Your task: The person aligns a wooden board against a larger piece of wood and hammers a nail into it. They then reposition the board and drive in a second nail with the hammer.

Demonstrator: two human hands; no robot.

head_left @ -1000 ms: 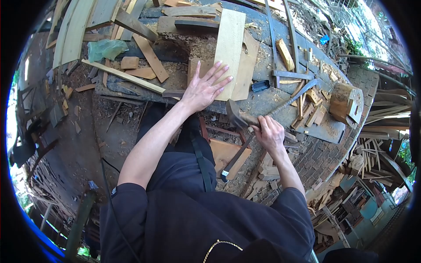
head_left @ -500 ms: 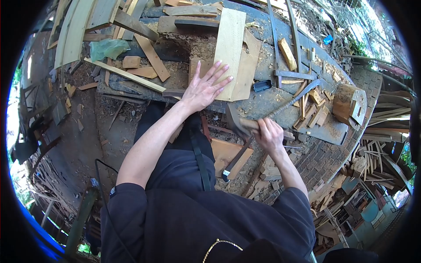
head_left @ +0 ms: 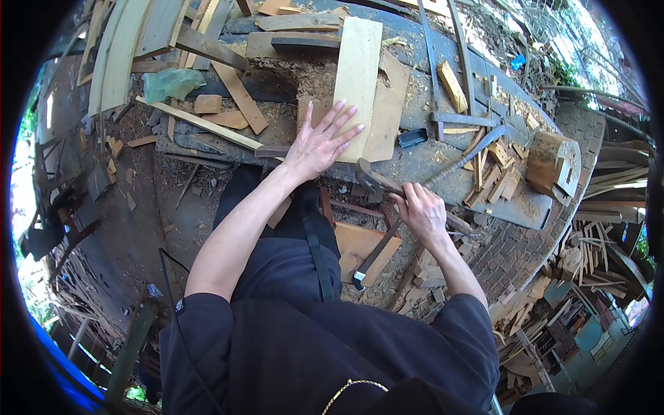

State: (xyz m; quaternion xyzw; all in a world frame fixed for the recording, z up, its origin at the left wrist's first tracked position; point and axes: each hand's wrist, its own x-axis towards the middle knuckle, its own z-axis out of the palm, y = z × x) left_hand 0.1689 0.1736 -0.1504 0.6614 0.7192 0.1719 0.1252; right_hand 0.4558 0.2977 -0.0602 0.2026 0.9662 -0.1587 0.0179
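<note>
My left hand [head_left: 318,146] lies spread over the near end of a pale plank [head_left: 360,62], its fingers apart. Beneath the plank is a wider, browner board [head_left: 389,104]. My right hand [head_left: 422,213] is wrapped round the wooden handle of an adze-like tool [head_left: 373,178]. The tool's metal head is close to the near edge of the plank, right of my left hand; whether it touches the wood cannot be made out.
A round wooden mallet-like block [head_left: 552,164] stands at the right. Near it lie a long curved bar [head_left: 467,155], a small dark tray [head_left: 413,137] and wood offcuts [head_left: 503,181]. A green plastic bag [head_left: 173,84] lies at the left, by a long thin strip [head_left: 200,123].
The tool's head has turned and risen slightly toward the plank's near edge, with my right hand still round the handle. My left hand has barely shifted on the plank.
</note>
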